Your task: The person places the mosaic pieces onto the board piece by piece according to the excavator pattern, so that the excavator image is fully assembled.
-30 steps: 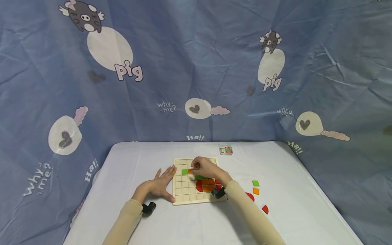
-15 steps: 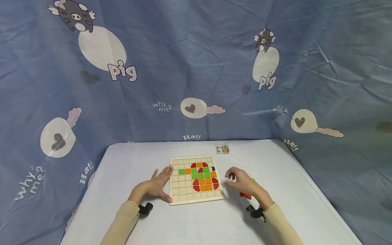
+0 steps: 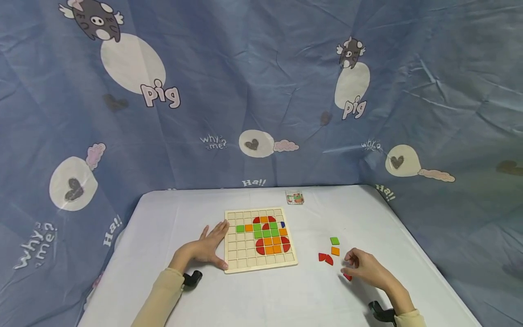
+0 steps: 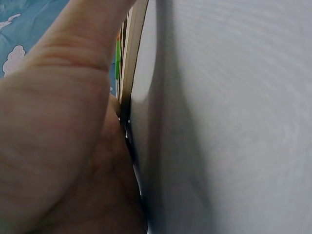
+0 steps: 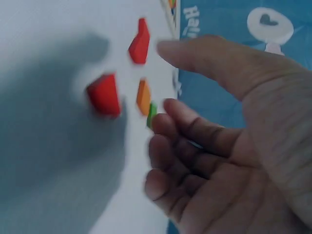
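Note:
My left hand [image 3: 206, 247] lies spread along the left edge of a pale wooden grid board [image 3: 242, 263], its thumb at the near corner and its fingertips higher up that side. Set in the board are green, orange and red tiles and a small blue one. In the head view, my right hand [image 3: 367, 269] hovers at the right over a red quarter-round tile [image 3: 347, 277], which it partly covers. The right wrist view has this red tile [image 5: 105, 95] on the white surface, apart from the loosely bent fingers, with nothing between thumb and fingers.
Left of the right hand lie a green square tile [image 3: 334, 241], an orange square tile [image 3: 335, 251] and two red tiles [image 3: 328, 260] side by side. A small pattern card [image 3: 294, 197] rests behind the board. A blue printed cloth [image 3: 261, 91] hangs behind the white table.
My right hand has left the orange tile in the board's upper left part and swung right and nearer, over the loose red tile. My left hand has stayed at the board's edge.

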Demonstrator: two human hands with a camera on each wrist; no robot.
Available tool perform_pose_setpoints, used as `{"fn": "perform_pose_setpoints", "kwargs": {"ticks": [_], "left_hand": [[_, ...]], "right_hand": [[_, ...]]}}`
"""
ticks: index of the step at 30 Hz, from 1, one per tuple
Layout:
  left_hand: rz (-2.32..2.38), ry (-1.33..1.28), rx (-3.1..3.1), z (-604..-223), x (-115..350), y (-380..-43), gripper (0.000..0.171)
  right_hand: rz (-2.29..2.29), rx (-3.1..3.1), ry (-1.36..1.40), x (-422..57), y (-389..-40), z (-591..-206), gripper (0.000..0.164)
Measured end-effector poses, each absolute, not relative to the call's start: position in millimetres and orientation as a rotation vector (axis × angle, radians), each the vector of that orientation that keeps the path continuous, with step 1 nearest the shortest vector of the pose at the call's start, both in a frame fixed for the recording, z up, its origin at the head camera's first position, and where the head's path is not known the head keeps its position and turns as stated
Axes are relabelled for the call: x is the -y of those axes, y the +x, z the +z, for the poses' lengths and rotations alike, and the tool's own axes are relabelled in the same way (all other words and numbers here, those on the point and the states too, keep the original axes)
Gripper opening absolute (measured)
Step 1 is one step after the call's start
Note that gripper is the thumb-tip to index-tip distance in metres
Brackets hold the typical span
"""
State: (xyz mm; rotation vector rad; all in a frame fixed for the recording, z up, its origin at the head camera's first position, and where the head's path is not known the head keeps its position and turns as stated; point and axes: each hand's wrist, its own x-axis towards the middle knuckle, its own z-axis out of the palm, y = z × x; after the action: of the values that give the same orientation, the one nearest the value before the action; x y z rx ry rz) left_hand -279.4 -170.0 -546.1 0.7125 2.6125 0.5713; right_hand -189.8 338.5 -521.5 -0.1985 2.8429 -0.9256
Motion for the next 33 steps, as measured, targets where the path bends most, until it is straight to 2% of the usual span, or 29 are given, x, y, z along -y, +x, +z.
{"fn": "perform_pose_setpoints", "kwargs": {"ticks": [4,12,22,33], "left_hand": [[0.567,0.705,-2.616,-545,171,-279,0.140],[0.565,0.706,-2.630,-544,171,-281,0.139],[0.612,0.716,-2.610,-546,170,-279,0.139],[0.582,0.698,-2.619,-550,170,-280,0.141]], "right_hand": [[-0.913,-2.770,-0.190,-348,-183,-528,0.036],[-0.896,-2.814,-0.159,-344,-190,-535,0.024],[-0.892,-2.909,-0.139,-356,-220,-537,0.015],[-0.952,-2.894,-0.157,-370,-252,-535,0.015]]}}
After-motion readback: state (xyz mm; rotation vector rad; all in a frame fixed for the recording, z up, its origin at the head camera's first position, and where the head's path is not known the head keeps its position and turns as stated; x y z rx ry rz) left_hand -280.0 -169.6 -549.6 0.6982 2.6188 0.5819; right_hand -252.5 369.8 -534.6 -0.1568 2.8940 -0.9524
